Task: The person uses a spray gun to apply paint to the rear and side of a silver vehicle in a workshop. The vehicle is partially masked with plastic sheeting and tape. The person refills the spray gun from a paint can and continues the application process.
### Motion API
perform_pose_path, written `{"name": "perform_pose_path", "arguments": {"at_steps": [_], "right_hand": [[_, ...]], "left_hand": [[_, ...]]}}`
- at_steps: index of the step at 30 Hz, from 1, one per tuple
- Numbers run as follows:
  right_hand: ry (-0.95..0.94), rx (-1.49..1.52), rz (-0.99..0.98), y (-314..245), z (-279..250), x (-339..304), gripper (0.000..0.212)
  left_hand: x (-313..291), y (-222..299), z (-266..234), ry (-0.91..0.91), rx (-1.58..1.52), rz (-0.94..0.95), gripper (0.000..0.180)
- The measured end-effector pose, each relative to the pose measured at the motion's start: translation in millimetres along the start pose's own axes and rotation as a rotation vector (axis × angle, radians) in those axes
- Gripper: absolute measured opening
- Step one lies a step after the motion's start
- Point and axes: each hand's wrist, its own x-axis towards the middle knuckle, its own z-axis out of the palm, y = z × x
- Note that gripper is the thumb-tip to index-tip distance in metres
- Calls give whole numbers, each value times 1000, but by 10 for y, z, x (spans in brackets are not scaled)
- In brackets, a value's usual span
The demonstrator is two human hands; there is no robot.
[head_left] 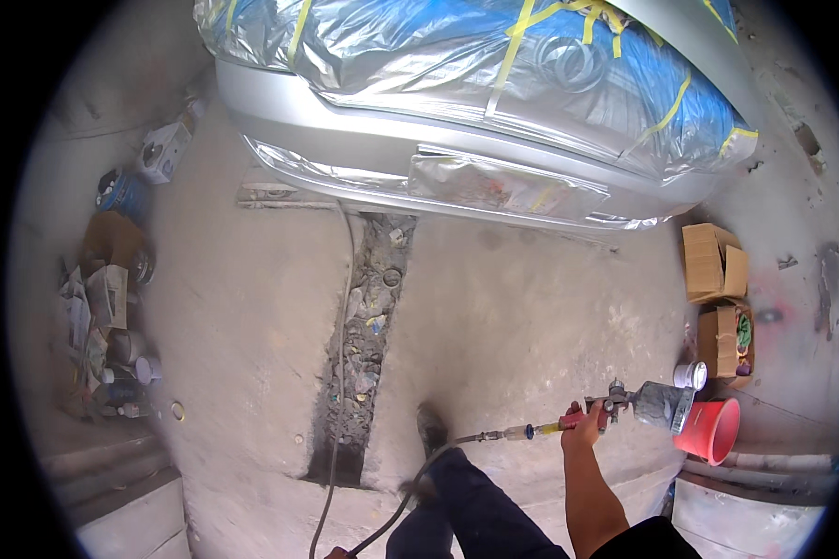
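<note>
My right hand (583,428) is closed round the red handle of a paint spray gun (615,401), held out at the right above the floor. The gun is tipped sideways, its grey-smeared cup (662,406) pointing right, over or beside a red bucket (708,432). From the handle an air hose (410,496) with metal couplings runs back left across my legs. At the bottom edge a small part of my left hand (336,553) shows, closed on the hose; the rest is cut off.
Ahead stands a silver car's bumper (345,135), masked above with plastic film (419,56) and yellow tape. A debris-filled floor trench (368,326) runs toward it, with hose along it. Cardboard boxes (708,265) and a white tub (690,375) line the right; clutter (112,298) lines the left.
</note>
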Motion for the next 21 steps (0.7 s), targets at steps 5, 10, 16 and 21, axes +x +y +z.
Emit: {"name": "perform_pose_path", "arguments": {"at_steps": [5, 10, 16, 21], "right_hand": [[-89, 8, 1, -160, -522, -822, 44], [-200, 13, -60, -770, -789, -1712, 38], [-319, -7, -66, -1433, -1198, -2243, 30], [-414, -13, -59, -1816, -1654, -2222, 23]], "left_hand": [[-259, -299, -558, -119, -125, 163, 33], [-715, -333, -1185, -161, -88, 70, 25], [-1316, -57, -1759, -454, 181, -179, 16], [-1616, 325, -2041, -503, 299, -238, 17]]}}
